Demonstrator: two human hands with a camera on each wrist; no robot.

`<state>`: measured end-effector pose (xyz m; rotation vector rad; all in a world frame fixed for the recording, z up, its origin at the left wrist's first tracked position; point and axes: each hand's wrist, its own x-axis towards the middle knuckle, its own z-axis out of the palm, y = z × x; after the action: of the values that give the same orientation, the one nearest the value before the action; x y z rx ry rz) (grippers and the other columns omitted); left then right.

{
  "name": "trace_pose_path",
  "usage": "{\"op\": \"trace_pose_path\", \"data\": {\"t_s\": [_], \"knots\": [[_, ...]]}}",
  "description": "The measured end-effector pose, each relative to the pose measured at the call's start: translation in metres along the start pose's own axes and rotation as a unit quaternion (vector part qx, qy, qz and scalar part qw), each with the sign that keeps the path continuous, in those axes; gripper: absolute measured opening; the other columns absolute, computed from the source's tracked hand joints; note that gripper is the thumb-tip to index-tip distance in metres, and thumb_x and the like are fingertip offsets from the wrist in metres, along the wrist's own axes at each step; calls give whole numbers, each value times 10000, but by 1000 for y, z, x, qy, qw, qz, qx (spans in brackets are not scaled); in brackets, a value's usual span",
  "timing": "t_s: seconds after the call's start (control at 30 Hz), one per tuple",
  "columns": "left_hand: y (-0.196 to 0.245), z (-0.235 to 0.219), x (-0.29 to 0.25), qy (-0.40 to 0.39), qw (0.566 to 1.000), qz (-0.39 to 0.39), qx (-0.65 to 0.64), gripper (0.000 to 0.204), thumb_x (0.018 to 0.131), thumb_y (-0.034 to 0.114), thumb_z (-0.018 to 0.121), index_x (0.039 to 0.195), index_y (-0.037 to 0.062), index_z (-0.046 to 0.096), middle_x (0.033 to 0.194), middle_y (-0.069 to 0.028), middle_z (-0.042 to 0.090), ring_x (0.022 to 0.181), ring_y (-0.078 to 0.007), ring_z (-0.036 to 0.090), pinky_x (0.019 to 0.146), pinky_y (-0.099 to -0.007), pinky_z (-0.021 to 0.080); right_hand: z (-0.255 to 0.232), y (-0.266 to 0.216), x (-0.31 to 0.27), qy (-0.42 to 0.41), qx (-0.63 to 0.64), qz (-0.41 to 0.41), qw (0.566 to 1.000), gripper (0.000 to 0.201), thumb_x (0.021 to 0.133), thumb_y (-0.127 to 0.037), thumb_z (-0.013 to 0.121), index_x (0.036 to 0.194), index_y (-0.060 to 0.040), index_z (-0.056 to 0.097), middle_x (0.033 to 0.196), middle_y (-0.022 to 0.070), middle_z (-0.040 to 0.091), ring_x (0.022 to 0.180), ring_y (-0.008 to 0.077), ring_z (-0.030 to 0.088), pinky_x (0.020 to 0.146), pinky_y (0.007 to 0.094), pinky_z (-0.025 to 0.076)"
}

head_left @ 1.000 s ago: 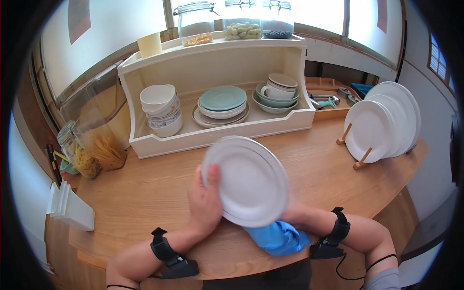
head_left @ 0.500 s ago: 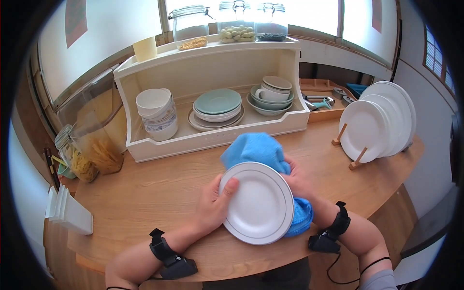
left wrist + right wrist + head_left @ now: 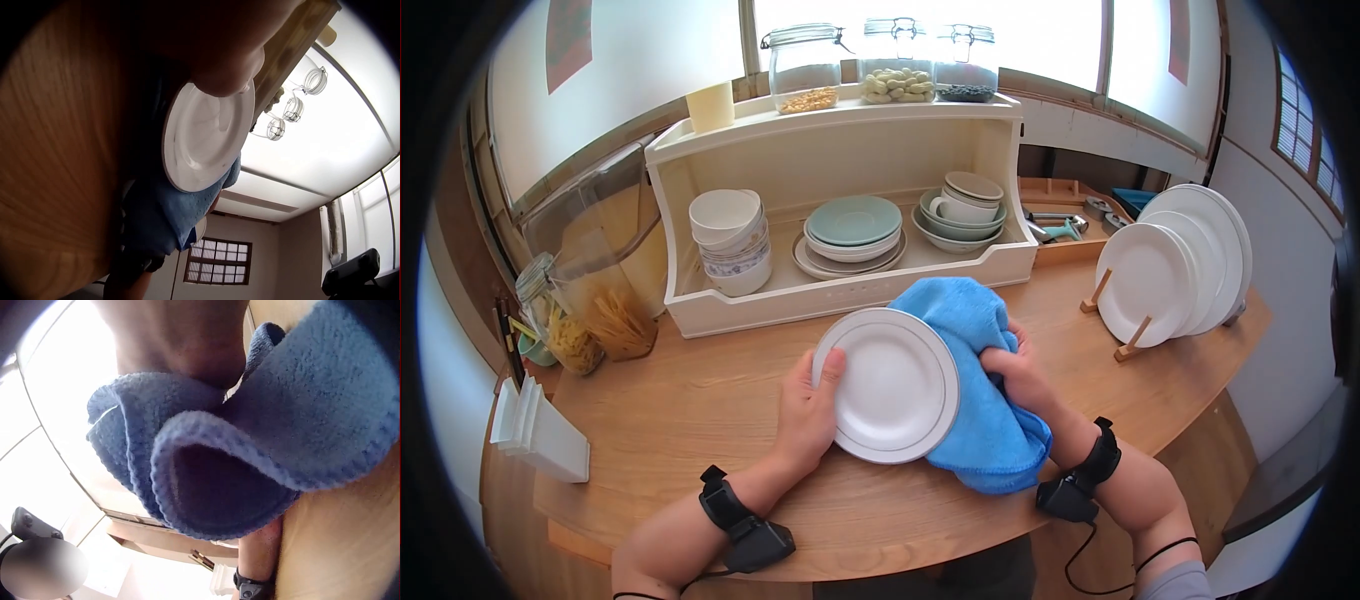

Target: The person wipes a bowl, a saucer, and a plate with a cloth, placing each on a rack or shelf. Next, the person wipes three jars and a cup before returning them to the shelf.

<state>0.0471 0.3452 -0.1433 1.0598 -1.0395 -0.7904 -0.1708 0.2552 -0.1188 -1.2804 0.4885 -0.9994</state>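
Observation:
My left hand [image 3: 808, 410] grips a white plate [image 3: 888, 385] by its left rim, thumb on the face, holding it tilted above the wooden counter [image 3: 690, 400]. In the left wrist view the plate [image 3: 203, 134] shows from below with the cloth [image 3: 162, 215] behind it. My right hand [image 3: 1018, 375] clutches a blue microfibre cloth [image 3: 980, 390] bunched against the plate's right edge and back. The right wrist view is filled by folds of the blue cloth [image 3: 262, 456].
A white shelf unit [image 3: 840, 190] behind holds stacked bowls [image 3: 730, 240], green plates [image 3: 852, 228] and cups [image 3: 962, 205]; glass jars [image 3: 800, 70] stand on top. A wooden rack with white plates [image 3: 1175, 265] is at the right. Pasta jars [image 3: 590, 290] stand at the left.
The plate swung from upright to tilted face-up and shifted left. The cloth came from under the plate, up over its far edge, then settled along its right side.

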Motion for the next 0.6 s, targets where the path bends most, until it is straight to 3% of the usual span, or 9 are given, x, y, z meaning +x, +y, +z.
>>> {"op": "trace_pose_path", "data": {"t_s": [0.1,0.17,0.2,0.23,0.3,0.33,0.4,0.6], "knots": [[8,2,-4,-56,996,-3,67,327,963,313,517,998,-5,585,893,-39,630,796,-75,548,701,-229,457,3,-4,0,23,29,-8,999,313,754,16,561,1060,-26,612,857,10,643,723,69,585,668,214,481],[10,3,-6,-76,993,1,85,324,963,310,517,1002,-5,584,891,-39,630,796,-74,548,701,-230,458,9,1,-3,21,-76,41,996,350,770,11,557,1116,-24,603,935,35,652,793,87,598,721,227,487],[10,2,-6,-93,990,5,103,321,964,306,516,1006,-5,582,890,-40,631,796,-74,547,700,-230,458,14,8,-5,-30,-97,8,995,387,779,3,554,1164,-22,587,1005,47,651,873,105,596,789,249,483],[8,2,-7,-97,990,5,104,321,964,306,516,1006,-5,582,890,-40,631,796,-74,547,700,-230,458,22,6,-8,-27,-96,7,995,387,779,3,554,1164,-22,587,1005,47,651,873,105,596,789,249,483],[3,0,-7,-40,997,-9,64,324,971,314,497,1014,5,582,900,-45,630,802,-77,548,704,-238,459,35,-3,-16,-59,-66,141,986,385,772,-18,556,1154,-26,602,1014,54,649,902,125,587,819,262,467],[2,-2,-3,-45,997,-10,66,324,971,314,497,1014,5,582,900,-45,630,802,-77,548,704,-238,459,33,-3,-16,-55,-63,140,987,385,772,-18,556,1154,-26,602,1014,54,649,902,125,587,819,262,467],[2,-7,6,78,996,-49,14,343,985,321,456,1053,6,572,940,-58,629,830,-98,570,739,-258,472,28,-4,-16,-174,-172,144,959,390,756,-16,581,1145,-16,599,993,39,634,910,105,565,810,252,460],[5,-32,23,147,988,-41,6,395,1000,313,401,1209,-10,491,1111,-94,598,981,-167,594,855,-299,482,23,9,-16,-223,-166,61,959,309,719,-36,565,1021,-18,625,884,42,623,850,110,544,777,264,451]]}}
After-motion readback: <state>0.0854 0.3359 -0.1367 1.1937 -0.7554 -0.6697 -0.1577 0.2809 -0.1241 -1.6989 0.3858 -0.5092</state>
